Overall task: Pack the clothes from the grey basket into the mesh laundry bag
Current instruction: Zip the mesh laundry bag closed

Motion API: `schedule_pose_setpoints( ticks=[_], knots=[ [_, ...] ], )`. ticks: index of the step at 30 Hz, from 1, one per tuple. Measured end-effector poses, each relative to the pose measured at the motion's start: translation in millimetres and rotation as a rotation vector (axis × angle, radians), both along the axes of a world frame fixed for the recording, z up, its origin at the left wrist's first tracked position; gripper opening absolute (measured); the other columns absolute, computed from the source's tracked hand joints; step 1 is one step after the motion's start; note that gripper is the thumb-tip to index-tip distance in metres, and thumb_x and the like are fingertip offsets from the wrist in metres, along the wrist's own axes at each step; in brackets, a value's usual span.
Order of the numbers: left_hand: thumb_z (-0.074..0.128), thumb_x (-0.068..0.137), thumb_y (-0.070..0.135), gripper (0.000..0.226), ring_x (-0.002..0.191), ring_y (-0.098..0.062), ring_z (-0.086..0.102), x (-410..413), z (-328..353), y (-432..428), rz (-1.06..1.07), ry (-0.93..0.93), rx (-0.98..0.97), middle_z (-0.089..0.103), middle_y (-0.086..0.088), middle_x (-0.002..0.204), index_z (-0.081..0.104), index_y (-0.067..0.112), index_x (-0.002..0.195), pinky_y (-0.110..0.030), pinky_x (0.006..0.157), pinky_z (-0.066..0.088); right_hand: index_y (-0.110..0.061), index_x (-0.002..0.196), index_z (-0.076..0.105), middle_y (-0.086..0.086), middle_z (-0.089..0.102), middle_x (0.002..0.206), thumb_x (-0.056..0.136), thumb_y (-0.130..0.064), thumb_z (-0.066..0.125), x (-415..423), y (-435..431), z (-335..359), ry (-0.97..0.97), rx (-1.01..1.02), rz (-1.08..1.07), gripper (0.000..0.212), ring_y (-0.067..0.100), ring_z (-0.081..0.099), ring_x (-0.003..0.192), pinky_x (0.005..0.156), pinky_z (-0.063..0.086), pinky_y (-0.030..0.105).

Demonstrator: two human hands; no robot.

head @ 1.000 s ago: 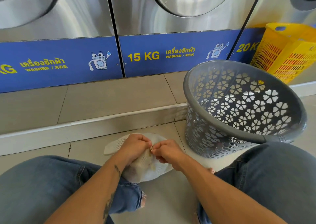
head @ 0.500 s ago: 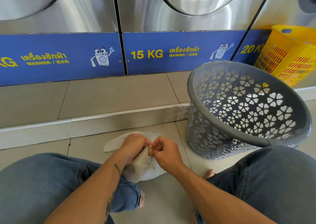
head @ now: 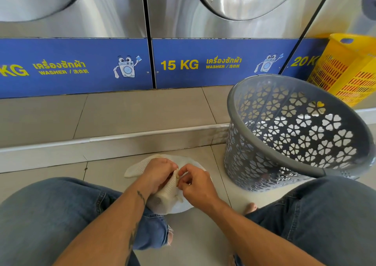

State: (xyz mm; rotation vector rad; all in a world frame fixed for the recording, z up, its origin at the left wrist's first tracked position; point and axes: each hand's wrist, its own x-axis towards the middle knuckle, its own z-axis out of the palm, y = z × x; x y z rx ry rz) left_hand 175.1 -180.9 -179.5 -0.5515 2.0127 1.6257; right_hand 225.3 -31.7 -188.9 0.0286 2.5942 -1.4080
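Mesh laundry bag [head: 162,199] on floor btwn knees; left hand [head: 157,176] grips it, right hand [head: 196,185] pinches its zip; grey basket [head: 295,135] just beside.

Brushed, shiny steel washers [head: 114,9] — a matt grey plastic basket [head: 264,143], soft white mesh bag [head: 171,192], smooth floor tiles [head: 199,241].

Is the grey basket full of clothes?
Not full: inside the grey basket the wall shows bare. Its bottom is hidden by the rim, so cannot tell if empty.
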Motion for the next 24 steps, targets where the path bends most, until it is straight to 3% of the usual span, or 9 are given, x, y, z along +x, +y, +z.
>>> schedule_pose_setpoints(
  ticks=[2, 6, 12, 17, 24],
  knots=[
    [0.067, 0.076, 0.015, 0.010, 0.076, -0.031, 0.066, 0.5, -1.5, 0.1, 0.008, 0.031, -0.030, 0.074, -0.018, 0.084, 0.077, 0.015, 0.073, -0.055, 0.080, 0.055, -0.029, 0.090, 0.066, -0.005, 0.073, 0.072, 0.078, 0.003, 0.068, -1.4, 2.7, -1.4, 0.013, 0.023, 0.047, 0.034, 0.007, 0.070, 0.072, 0.072, 0.060, 0.028],
    [0.068, 0.080, 0.016, 0.010, 0.086, -0.029, 0.069, 0.8, -4.0, -0.5, 0.005, 0.057, -0.077, 0.075, -0.006, 0.081, 0.077, 0.018, 0.075, -0.046, 0.083, 0.058, -0.027, 0.097, 0.068, -0.008, 0.073, 0.078, 0.077, -0.004, 0.074, -0.9, 5.1, -4.6, 0.018, 0.053, 0.101, 0.031, 0.007, 0.068, 0.076, 0.077, 0.059, 0.029],
    [0.067, 0.083, 0.014, 0.011, 0.084, -0.028, 0.069, 2.0, -4.1, -0.6, 0.018, 0.063, -0.086, 0.075, -0.007, 0.081, 0.076, 0.017, 0.077, -0.046, 0.083, 0.058, -0.036, 0.099, 0.062, -0.012, 0.069, 0.087, 0.073, -0.012, 0.080, -0.2, 9.0, -3.9, -0.022, 0.088, 0.167, 0.039, 0.005, 0.063, 0.082, 0.077, 0.057, 0.026],
    [0.066, 0.086, 0.012, 0.009, 0.075, -0.022, 0.067, -4.5, -1.8, 1.0, 0.126, 0.087, -0.043, 0.074, -0.010, 0.086, 0.075, 0.010, 0.084, -0.038, 0.076, 0.058, -0.032, 0.105, 0.064, -0.016, 0.063, 0.099, 0.073, -0.014, 0.075, 13.5, 3.2, -11.0, -0.055, 0.265, 0.399, 0.038, 0.008, 0.061, 0.090, 0.078, 0.057, 0.032],
    [0.062, 0.088, 0.014, 0.013, 0.077, -0.024, 0.067, -5.1, -4.7, -5.3, 0.116, 0.100, -0.045, 0.074, -0.009, 0.085, 0.074, 0.013, 0.087, -0.040, 0.077, 0.057, -0.026, 0.087, 0.057, 0.000, 0.068, 0.089, 0.072, -0.006, 0.076, 7.8, 0.6, -21.1, -0.139, 0.009, 0.106, 0.031, 0.020, 0.066, 0.083, 0.074, 0.059, 0.040]
  ],
)
